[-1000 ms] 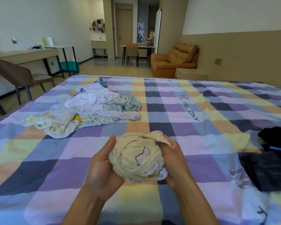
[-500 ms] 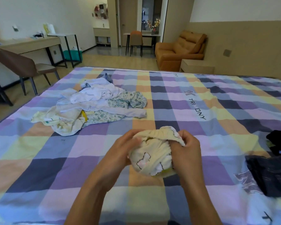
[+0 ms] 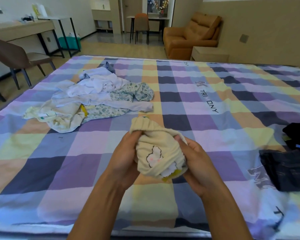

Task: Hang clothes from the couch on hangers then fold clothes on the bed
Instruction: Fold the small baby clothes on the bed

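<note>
Both hands bundle a cream garment over the checked bed.
Left hand [image 3: 124, 157] and right hand [image 3: 195, 163] each grip the rolled cream garment [image 3: 158, 151] at lower centre; unfolded clothes pile [image 3: 92, 99] lies upper left.

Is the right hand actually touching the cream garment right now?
Touching. The head view shows the right hand cupping the cream garment from its right side, with the thumb pressed on its upper edge.
</note>
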A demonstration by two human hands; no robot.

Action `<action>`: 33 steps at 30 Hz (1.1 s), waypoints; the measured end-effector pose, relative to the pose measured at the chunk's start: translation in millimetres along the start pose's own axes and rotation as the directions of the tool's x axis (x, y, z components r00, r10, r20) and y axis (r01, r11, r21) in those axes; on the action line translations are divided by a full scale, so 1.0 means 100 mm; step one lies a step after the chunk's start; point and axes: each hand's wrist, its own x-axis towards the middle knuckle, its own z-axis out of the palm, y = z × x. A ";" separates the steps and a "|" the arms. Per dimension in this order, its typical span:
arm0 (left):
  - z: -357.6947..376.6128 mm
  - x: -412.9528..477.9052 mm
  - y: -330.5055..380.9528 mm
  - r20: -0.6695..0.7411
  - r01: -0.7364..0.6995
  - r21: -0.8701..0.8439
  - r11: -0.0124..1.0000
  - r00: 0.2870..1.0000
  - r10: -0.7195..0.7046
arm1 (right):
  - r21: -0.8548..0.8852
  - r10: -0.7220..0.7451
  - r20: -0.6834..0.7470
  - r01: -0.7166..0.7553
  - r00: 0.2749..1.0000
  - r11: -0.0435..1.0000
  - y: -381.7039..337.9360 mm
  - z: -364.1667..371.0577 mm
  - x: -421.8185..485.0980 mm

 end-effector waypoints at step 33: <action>0.79 0.19 2.23 0.585 -0.603 0.793 -0.084 0.793 -0.172 | -0.702 -0.240 0.679 0.709 0.694 0.065 -2.12 0.19 0.31</action>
